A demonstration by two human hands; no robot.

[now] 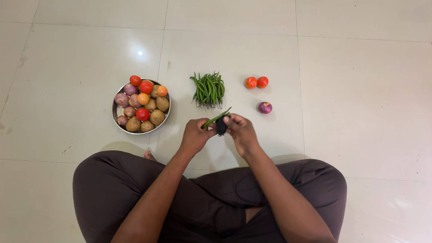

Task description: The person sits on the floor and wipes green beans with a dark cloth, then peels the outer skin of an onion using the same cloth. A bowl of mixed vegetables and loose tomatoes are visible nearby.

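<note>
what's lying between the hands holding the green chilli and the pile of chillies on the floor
Nothing visible. Only bare tile separates the left hand and right hand, which hold a green chilli, from the chilli pile.

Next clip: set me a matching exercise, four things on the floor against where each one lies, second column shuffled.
Things:
1. single green chilli
2. pile of green chillies
3. potatoes
4. two tomatoes

Places:
A. in the round metal bowl
B. on the tiles, beyond the purple onion
C. between left hand and right hand
D. on the tiles, just beyond both hands

Pairs: 1-C, 2-D, 3-A, 4-B
</note>
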